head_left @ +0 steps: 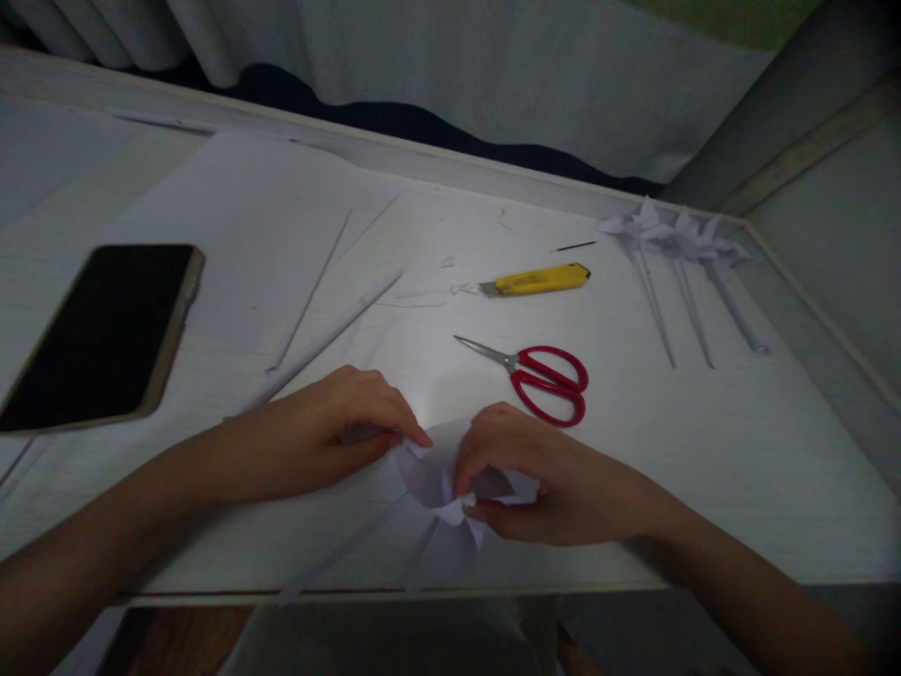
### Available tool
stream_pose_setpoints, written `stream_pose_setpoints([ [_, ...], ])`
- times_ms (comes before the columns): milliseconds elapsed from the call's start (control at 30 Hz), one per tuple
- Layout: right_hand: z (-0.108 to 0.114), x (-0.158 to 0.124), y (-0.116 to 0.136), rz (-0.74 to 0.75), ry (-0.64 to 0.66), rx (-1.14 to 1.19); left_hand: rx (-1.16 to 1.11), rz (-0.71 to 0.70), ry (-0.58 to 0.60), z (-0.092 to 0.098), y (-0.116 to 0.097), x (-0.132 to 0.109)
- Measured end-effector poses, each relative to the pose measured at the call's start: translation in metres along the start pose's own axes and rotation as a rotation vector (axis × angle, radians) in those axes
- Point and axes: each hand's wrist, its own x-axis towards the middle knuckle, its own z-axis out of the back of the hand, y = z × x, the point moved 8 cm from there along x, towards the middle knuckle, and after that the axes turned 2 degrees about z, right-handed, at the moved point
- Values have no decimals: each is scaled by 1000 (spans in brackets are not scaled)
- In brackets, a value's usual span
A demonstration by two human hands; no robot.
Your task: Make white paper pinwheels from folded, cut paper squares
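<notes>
A white paper pinwheel (450, 540) with curled, cut blades lies between my hands near the table's front edge. My left hand (352, 427) pinches the tip of one blade at its upper left, thumb against forefinger. With thumb and fingers closed, my right hand (527, 474) holds folded paper at the pinwheel's middle; part of the paper there is hidden by the fingers. Just beyond the right hand lie red-handled scissors (545, 380), blades pointing left. A yellow utility knife (542, 280) rests farther back.
At the right lie several paper flower shapes (679, 235) with rolled paper sticks (694, 314). To the left are a phone (99, 333), white sheets (232, 207), a rolled paper tube (330, 333) and a thin paper stick (313, 286). A raised rim (422, 155) borders the table's back.
</notes>
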Motion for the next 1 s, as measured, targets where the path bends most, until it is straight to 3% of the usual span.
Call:
stream_pose_setpoints([
  [300,-2,-2,-1,12,24,36,-61,1,42,-4,-5,3],
  [467,-2,-1,0,35,18,56,-153,-71,53,-7,-11,1],
  [667,-6,-1,6,77,106,24,-236,-61,185,-21,-13,2],
  [867,-11,0,10,104,192,-12,-237,-86,187,-25,-18,6],
  [1000,-13,4,13,146,244,-3,-224,-3,169,-28,-11,6],
])
